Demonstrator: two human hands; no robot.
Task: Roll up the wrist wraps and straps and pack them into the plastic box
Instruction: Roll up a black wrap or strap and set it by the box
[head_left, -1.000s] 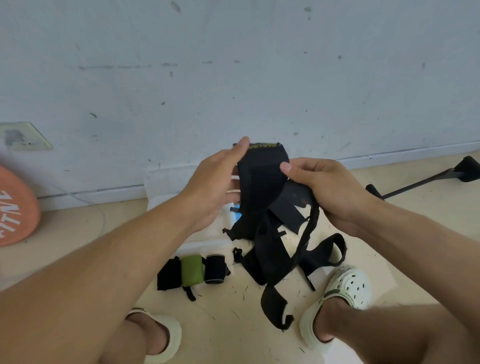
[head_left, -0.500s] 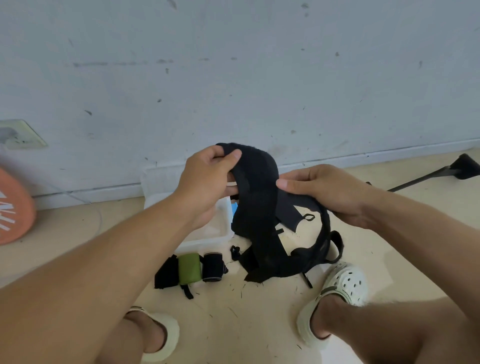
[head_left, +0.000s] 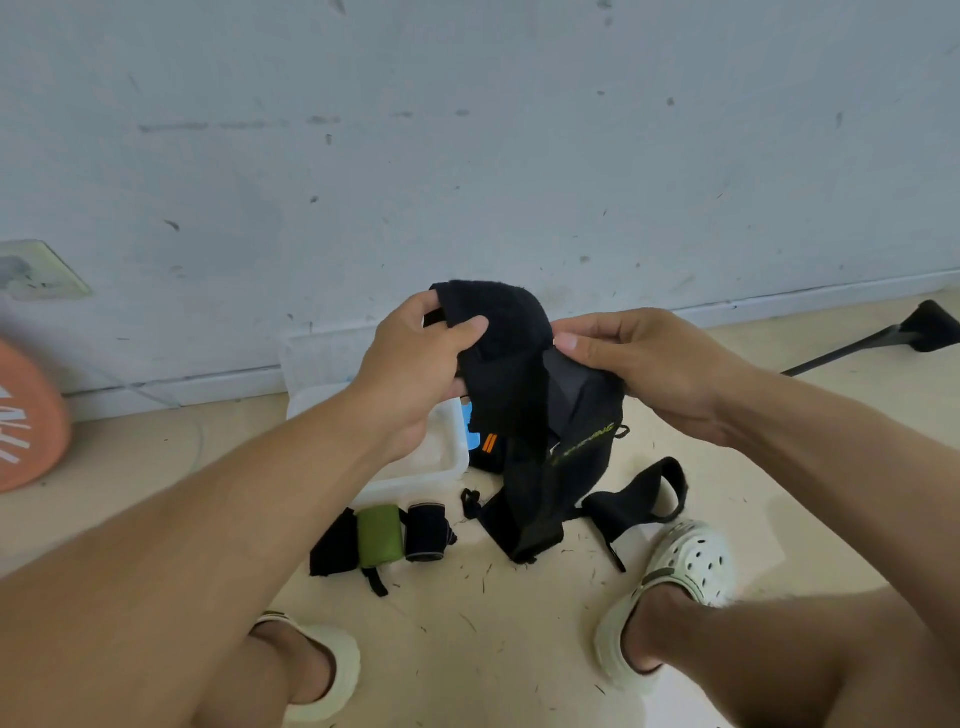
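Holding: both hands grip one tangled bundle of black fabric wrist wraps and straps, raised above the floor in front of the wall.
Left hand: closed on the upper left edge of the bundle, thumb pinched across the front of the cloth, fingers behind it.
Right hand: closed on the right side, thumb tip pressing a fold, fingers curled under.
Loose ends: several tails hang down; the lowest touch the pale floor, and one black looped strap lies near the white clog.
How it handles: judged soft, limp and light; it will sag and unroll if let go, but it is not fragile and seems grippy, not slick.
Where to take hold: pinch one free end flat and keep the strip taut with the other hand while winding.
Translucent plastic box: on the floor below the left hand, partly hidden.
Rolled pieces: a black roll, a green roll and a black roll with grey edging sit side by side just beside the box, not in it.
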